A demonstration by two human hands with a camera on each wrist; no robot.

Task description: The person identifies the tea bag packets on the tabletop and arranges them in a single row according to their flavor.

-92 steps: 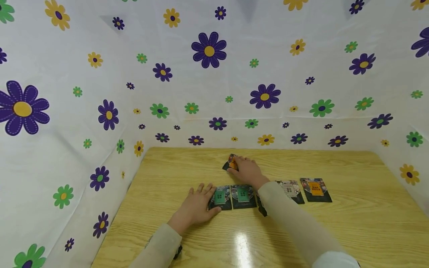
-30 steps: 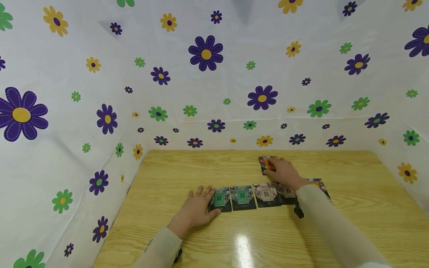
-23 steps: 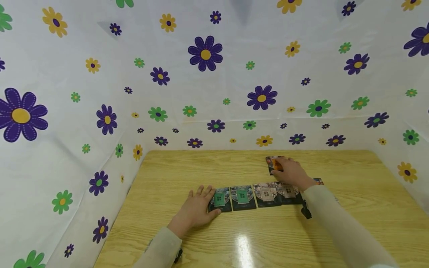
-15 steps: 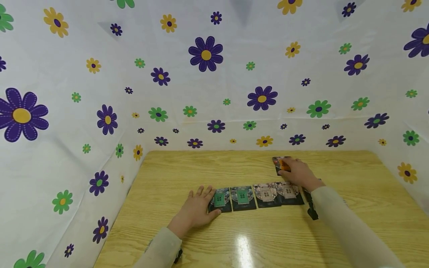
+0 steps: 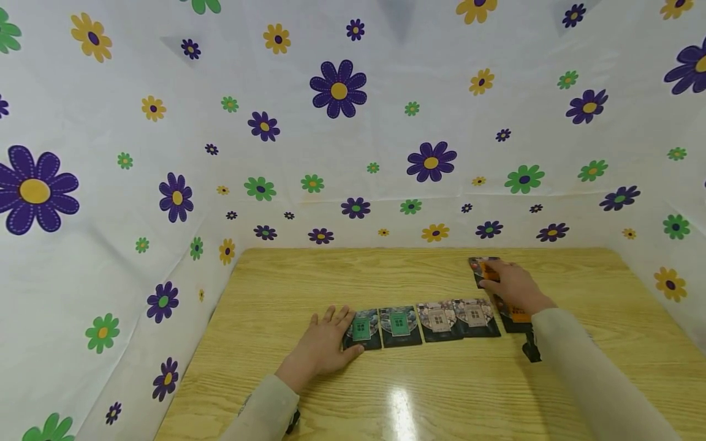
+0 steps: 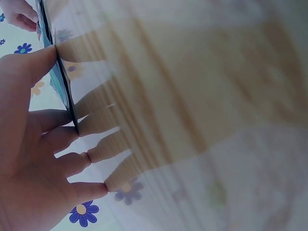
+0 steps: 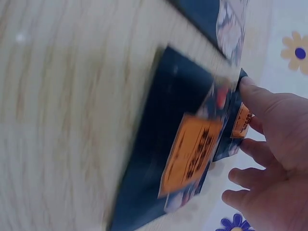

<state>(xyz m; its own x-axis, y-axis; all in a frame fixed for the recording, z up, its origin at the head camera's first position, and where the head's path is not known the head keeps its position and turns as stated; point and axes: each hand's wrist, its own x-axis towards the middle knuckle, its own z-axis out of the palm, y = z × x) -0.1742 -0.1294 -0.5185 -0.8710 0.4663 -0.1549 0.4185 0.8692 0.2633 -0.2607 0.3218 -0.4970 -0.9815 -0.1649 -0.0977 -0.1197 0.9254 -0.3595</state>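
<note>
My left hand (image 5: 325,340) rests with spread fingers at the left edge of a dark packet with a green label (image 5: 361,327). In the left wrist view, thumb and fingertips touch this packet (image 6: 60,86) and the tabletop. Towards the back right, my right hand (image 5: 515,285) pinches a dark packet with an orange label (image 5: 478,269) between thumb and fingers. In the right wrist view, part of this held packet (image 7: 238,120) shows beyond a second orange-labelled packet (image 7: 163,159), which lies flat below the hand and is partly hidden by the wrist in the head view.
In the row on the wooden table (image 5: 331,398) lie another green-labelled packet (image 5: 399,326) and two pinkish-labelled packets, the left one (image 5: 439,320) meeting the right one (image 5: 477,317). A white flower-print cloth (image 5: 375,122) stands round the table's back and sides.
My right hand has moved rightward along the back of the table with the orange-labelled packet, uncovering the pinkish-labelled packets. The left hand has stayed in place.
</note>
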